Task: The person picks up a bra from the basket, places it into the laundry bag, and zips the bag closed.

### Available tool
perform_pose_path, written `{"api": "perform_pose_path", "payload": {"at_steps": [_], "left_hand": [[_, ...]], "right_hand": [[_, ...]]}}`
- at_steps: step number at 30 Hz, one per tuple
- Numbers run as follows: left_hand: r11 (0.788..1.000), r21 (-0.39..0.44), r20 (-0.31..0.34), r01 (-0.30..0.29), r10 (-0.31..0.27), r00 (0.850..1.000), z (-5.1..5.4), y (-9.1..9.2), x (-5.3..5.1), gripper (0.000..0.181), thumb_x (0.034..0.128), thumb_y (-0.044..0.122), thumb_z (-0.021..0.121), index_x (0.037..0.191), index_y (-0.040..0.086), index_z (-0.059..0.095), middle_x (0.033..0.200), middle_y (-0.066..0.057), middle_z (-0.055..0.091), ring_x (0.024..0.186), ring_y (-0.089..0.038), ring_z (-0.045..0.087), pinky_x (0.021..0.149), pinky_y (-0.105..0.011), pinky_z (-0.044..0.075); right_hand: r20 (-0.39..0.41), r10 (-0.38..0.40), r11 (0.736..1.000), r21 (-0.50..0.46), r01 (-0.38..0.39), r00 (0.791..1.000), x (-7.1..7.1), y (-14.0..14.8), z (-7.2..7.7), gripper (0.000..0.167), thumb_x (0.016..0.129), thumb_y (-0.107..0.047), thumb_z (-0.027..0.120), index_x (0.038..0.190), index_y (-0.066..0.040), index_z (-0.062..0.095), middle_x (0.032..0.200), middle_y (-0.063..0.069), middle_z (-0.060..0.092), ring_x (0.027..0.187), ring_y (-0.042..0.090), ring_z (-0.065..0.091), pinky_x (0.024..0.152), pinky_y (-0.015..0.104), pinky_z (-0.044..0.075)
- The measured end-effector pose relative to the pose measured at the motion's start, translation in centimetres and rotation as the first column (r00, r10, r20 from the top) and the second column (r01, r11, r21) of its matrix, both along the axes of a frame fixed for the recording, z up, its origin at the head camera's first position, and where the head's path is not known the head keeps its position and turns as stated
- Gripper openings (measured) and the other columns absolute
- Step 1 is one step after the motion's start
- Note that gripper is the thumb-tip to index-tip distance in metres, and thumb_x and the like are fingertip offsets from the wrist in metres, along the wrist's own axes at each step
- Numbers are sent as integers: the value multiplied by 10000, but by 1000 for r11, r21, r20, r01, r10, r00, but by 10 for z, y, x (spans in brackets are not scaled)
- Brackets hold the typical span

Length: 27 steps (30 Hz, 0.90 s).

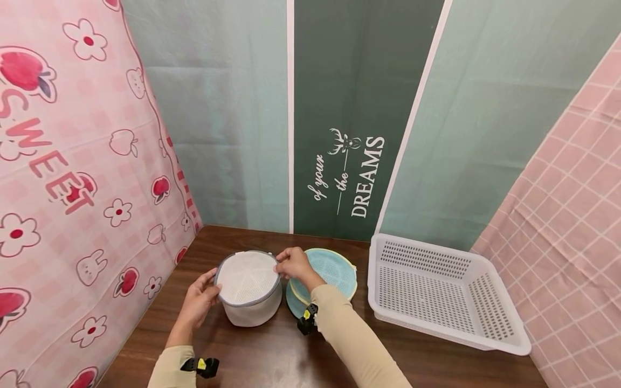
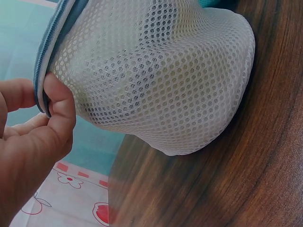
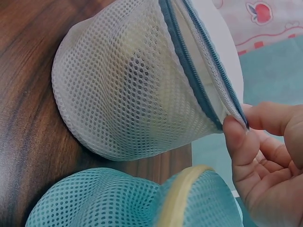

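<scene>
A round white mesh laundry bag point(image 1: 248, 283) with a grey-blue zipper rim stands upright on the brown table. My left hand point(image 1: 198, 299) pinches the rim on its left side between thumb and fingers. On the opposite side, my right hand point(image 1: 297, 265) pinches the rim's edge. The right wrist view shows the zipper point(image 3: 189, 71) parted, with a gap between lid and wall. Something pale yellowish shows dimly through the mesh; its kind cannot be made out. Beside my right hand sits a blue mesh laundry bag point(image 1: 332, 269) with a yellow rim, partly covered by my forearm.
A white plastic basket point(image 1: 422, 318) with perforated walls stands on the right of the table point(image 1: 271, 355). Behind the table hangs a green curtain point(image 1: 237, 134). Pink patterned cloths hang at the left and right sides.
</scene>
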<state>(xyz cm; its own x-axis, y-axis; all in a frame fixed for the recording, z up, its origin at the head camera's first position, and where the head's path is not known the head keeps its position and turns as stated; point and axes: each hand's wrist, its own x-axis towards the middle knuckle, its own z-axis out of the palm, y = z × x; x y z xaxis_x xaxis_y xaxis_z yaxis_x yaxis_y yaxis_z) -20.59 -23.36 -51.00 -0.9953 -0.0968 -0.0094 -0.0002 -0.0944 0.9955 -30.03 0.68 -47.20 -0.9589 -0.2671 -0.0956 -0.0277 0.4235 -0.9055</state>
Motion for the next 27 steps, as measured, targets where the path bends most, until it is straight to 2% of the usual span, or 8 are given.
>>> {"api": "perform_pose_path", "payload": {"at_steps": [2,4,7,9,12,15,22,27], "left_hand": [[1000,-4,-2,-8,8,1000,-1,-1,1,494,919,-73,435,1385,-96,274,1230,-228,384,747,-86,518,611,-222,449],[1000,-10,-5,-14,14,1000,-3,-2,1,495,912,-75,443,1381,-92,286,1213,-209,398,740,-89,519,604,-223,447],[1000,-10,-6,-8,7,1000,-6,-3,2,504,902,-85,445,1381,-88,289,1214,-200,400,742,-91,525,605,-229,452],[1000,-11,-7,-5,5,1000,-8,-4,2,507,897,-97,448,1380,-87,294,1224,-212,400,740,-96,530,605,-236,459],[1000,-11,-7,1,-1,1000,-10,-4,2,511,888,-108,445,1378,-78,303,1225,-233,397,737,-111,538,606,-251,472],[1000,-8,1,13,-13,1000,-11,-3,1,511,885,-109,447,1374,-67,308,1211,-240,399,735,-128,545,605,-266,479],[1000,-3,36,19,-19,999,-12,-2,2,511,876,-122,452,1363,-55,315,1190,-228,392,703,-137,532,588,-270,466],[1000,-11,43,21,-20,999,-9,-2,2,511,873,-113,460,1361,-39,329,1194,-226,391,706,-140,535,591,-280,469]], "right_hand": [[-1,5,1000,9,-5,1000,0,-1,0,165,750,-15,732,896,-2,656,625,54,597,478,129,540,444,247,452],[-30,17,1000,22,-16,999,-2,-2,-1,175,774,-33,713,936,0,659,715,53,614,580,139,563,514,266,472],[-74,55,998,27,-53,996,-5,-4,-1,244,829,-37,646,1067,16,637,938,98,626,836,204,587,687,321,491],[-95,94,996,11,-94,991,-7,-6,-2,326,856,-15,587,1179,27,587,1116,142,588,1032,256,542,820,359,461],[-63,140,989,-42,-142,988,-10,-10,-4,428,882,10,516,1309,19,491,1294,184,493,1201,310,440,937,410,393],[1,133,985,-111,-132,991,-11,-14,-8,466,903,-2,480,1365,20,423,1358,202,429,1253,327,386,977,430,352],[191,38,963,-268,15,981,-5,-23,-13,486,938,-148,495,1383,16,389,1411,188,360,1285,352,325,1021,479,268],[180,20,971,-238,24,983,-6,-26,-13,405,956,-146,462,1334,1,470,1365,166,428,1272,340,348,1013,475,282]]}}
